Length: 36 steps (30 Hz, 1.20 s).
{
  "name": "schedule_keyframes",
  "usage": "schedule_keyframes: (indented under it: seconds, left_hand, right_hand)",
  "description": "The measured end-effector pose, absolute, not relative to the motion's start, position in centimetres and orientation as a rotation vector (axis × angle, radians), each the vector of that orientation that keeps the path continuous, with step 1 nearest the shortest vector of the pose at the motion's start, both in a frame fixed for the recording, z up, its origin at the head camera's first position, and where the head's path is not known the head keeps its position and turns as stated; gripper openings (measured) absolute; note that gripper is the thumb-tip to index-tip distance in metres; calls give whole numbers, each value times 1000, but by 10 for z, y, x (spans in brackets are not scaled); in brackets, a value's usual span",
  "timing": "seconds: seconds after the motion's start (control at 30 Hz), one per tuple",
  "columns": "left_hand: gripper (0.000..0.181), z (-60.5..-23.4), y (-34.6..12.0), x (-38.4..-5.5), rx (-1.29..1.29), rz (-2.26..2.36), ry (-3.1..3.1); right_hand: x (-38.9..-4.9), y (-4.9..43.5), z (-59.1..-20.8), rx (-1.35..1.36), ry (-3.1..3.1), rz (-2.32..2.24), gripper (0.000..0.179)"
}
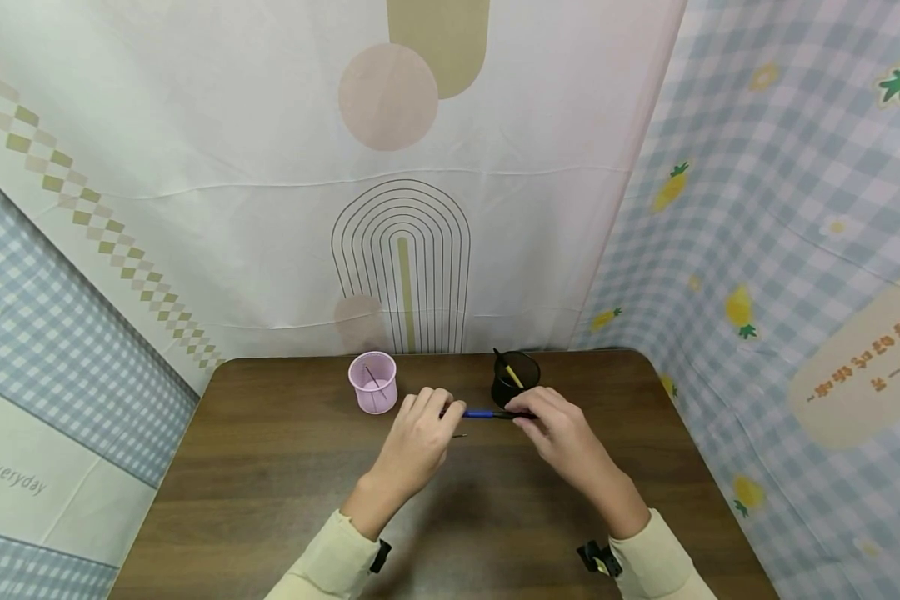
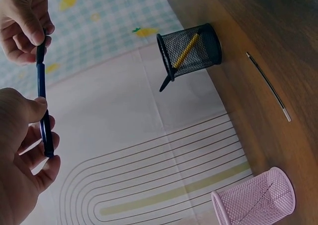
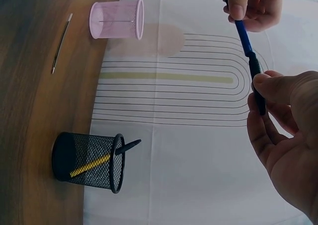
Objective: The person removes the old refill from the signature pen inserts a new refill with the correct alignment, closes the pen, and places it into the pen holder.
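A pen with a blue barrel (image 1: 480, 414) and a black grip section (image 3: 255, 68) is held level above the table between both hands. My left hand (image 1: 417, 433) pinches the blue barrel between thumb and fingers. The black end is pinched by my right hand (image 1: 558, 429); the two parts meet at a slight kink in the right wrist view. Below the hands, a thin pen refill (image 2: 269, 86) with a pale end lies on the wood. Just beyond my right hand stands a black mesh cup (image 3: 99, 160) holding a yellow and black pen (image 2: 186, 51).
A pink mesh cup (image 1: 373, 392) stands at the table's back edge, left of the black one, with a thin dark stick (image 1: 375, 379) inside. The brown wooden table (image 1: 285, 475) ends against a printed cloth (image 1: 270, 250) at the back.
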<state>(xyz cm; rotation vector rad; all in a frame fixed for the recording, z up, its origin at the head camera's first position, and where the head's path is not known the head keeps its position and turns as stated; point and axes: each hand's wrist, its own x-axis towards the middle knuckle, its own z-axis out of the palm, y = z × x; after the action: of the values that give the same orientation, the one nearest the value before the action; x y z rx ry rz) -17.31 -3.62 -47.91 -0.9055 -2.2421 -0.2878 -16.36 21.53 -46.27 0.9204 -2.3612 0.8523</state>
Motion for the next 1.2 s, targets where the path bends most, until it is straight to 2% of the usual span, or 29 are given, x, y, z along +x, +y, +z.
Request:
schedule_keyframes:
  seconds: [0.9,1.2]
  left_hand:
    - [9,-484,-40,-175,-897,-352,-2234]
    - [9,-485,-42,-176,-914,-366,-2242]
  right_hand:
    - [-165,219,-469,909,-2398,820,33]
    - [-167,220,-470,913,-2365,865,25]
